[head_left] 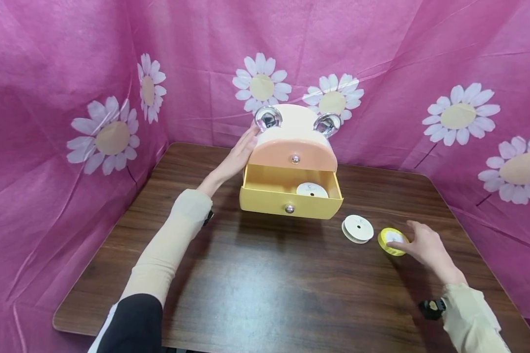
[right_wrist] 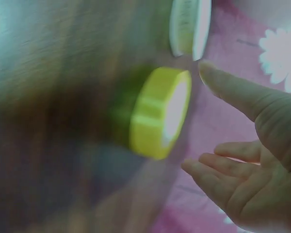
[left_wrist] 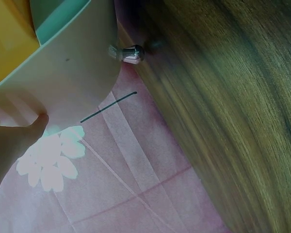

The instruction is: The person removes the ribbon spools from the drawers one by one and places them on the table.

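A small drawer box with an orange upper drawer and a yellow lower drawer stands toward the back of the table. The lower drawer is pulled out, with a white spool lying inside. My left hand rests along the box's left side, fingers straight. To the right of the box a white spool lies flat on the table. Beside it is a roll of yellow ribbon. My right hand reaches over that roll with thumb and fingers spread, holding nothing.
Two round silver eye-like knobs stick up from the box top. Each drawer front carries a small silver knob. The brown wooden table is bordered by a pink curtain with white daisies at the back and sides.
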`<state>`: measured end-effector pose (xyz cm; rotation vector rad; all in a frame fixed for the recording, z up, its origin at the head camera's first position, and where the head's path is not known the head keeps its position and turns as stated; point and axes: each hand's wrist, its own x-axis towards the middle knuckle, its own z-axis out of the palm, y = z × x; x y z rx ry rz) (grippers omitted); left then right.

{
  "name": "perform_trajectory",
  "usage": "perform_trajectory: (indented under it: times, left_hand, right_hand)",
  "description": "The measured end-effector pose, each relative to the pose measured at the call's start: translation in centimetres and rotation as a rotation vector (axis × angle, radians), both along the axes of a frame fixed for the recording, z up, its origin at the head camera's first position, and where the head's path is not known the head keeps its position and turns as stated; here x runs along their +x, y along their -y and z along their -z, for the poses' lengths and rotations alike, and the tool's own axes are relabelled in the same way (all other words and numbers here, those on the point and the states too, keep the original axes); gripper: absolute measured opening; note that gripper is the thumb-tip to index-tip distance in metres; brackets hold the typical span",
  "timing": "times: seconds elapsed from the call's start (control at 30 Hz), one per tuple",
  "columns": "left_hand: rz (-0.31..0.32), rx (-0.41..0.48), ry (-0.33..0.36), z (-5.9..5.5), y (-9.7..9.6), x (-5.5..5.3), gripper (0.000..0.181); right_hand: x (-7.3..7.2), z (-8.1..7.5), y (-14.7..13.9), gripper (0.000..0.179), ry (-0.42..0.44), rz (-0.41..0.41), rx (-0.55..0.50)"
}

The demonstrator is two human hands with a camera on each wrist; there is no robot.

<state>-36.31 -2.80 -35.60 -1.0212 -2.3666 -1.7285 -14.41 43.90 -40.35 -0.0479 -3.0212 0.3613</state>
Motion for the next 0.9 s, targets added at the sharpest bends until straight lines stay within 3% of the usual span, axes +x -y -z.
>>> perform_trajectory:
  times: [0.13, 0.27, 0.4, 0.63, 0.9]
  left_hand:
    - [0.007, 0.004, -0.01, -0.1, 0.2, 0.0, 0.054]
    - [0.013, 0.005, -0.013, 0.0, 0.3, -0.1, 0.053]
    - [0.001, 0.001, -0.005, 0.0, 0.5, -0.1, 0.053]
    - [-0.015, 0.003, -0.026, -0.1, 0.4, -0.2, 0.054]
    - [-0.004, -0.029, 0.012, 0.1, 0.2, -0.1, 0.055]
  right_hand:
    - [-0.9, -2.0, 2.1, 0.079, -0.157, -0.047, -0.023]
    - [-1.9, -4.8, 5.5, 0.066, -0.314, -0.143, -0.035]
    - [-3.1, -7.9, 9.8, 0.057, -0.388, -0.248, -0.065]
    - [-5.7, -11.8, 15.2, 0.044, -0.273, -0.419, -0.127]
    - [-8.1, -12.2, 17.7, 0.031, -0.124, -0.508, -0.07]
